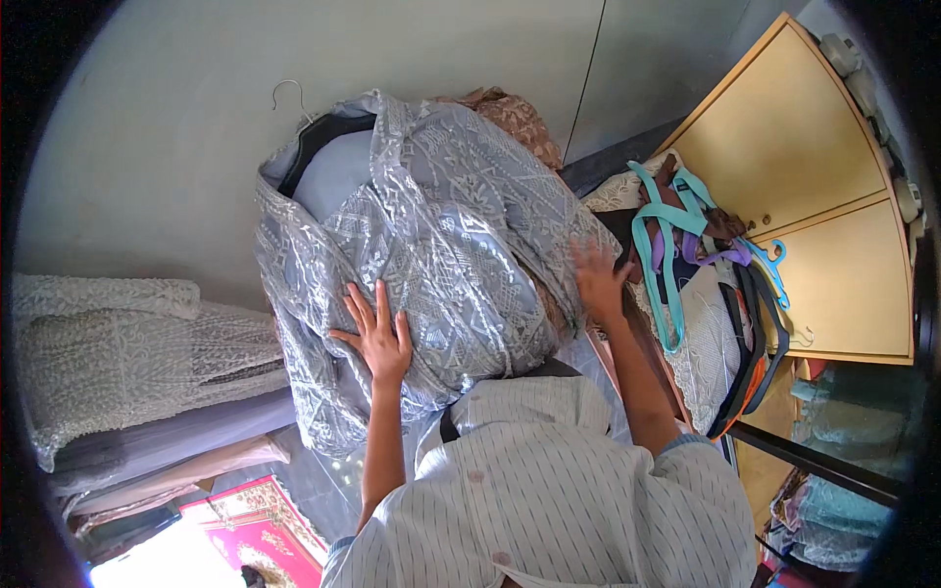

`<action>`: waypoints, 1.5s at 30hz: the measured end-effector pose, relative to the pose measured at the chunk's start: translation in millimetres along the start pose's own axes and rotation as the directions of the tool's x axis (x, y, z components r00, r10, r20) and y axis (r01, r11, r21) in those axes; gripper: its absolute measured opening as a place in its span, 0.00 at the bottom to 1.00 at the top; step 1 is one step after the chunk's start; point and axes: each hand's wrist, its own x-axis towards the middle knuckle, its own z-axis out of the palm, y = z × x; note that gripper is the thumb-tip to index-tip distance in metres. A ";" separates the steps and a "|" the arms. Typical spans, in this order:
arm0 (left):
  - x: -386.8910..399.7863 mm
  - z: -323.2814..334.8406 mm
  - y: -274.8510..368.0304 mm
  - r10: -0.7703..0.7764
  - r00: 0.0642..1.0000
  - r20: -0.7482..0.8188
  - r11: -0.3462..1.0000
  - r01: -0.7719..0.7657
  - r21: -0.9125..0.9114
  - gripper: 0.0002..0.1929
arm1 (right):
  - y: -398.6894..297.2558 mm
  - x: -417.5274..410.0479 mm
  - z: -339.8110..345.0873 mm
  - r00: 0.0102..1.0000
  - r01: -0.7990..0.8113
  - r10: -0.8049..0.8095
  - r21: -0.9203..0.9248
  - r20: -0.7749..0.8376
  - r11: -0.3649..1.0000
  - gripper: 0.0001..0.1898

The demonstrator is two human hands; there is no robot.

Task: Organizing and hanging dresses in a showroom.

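Observation:
A grey lace garment with silvery patterning is spread in front of me, on a clothes hanger whose metal hook sticks out at its upper left. My left hand lies flat on the garment's front with the fingers apart. At the garment's right edge is my right hand, slightly blurred, its fingers also spread; whether it touches the cloth I cannot tell. Brown patterned fabric shows behind the garment at the top. What supports the garment is hidden beneath it.
At right, turquoise straps, a blue hanger and dark hangers lie on white lace fabric beside a wooden cabinet. A beaded pale garment is at left, above a red patterned rug. Folded clothes sit lower right.

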 end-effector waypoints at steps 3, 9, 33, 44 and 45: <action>2.3 -0.7 2.2 0.002 1.000 -0.005 1.000 -0.003 -0.022 0.27 | 34.2 -1.4 1.1 0.895 -0.446 0.444 -0.049 -0.049 0.894 0.27; -0.3 -0.1 -0.9 -0.002 1.000 -0.012 1.000 0.002 -0.002 0.27 | 27.6 17.3 -6.8 0.864 -0.416 0.448 0.176 -0.229 0.892 0.29; -2.4 1.1 0.7 -0.004 1.000 0.005 1.000 0.003 0.025 0.27 | 22.1 56.7 -17.9 0.889 -0.374 0.408 0.186 -0.206 0.909 0.32; -7.3 -1.4 -1.5 -0.026 0.999 -0.038 1.000 0.025 -0.016 0.27 | -38.7 48.8 -9.8 0.999 0.043 -0.044 -0.023 -0.031 0.999 0.25; -8.6 -0.8 -3.0 -0.031 0.999 -0.031 0.999 0.030 -0.013 0.27 | -28.4 47.6 -12.3 0.994 -0.109 0.110 -0.085 0.009 0.990 0.25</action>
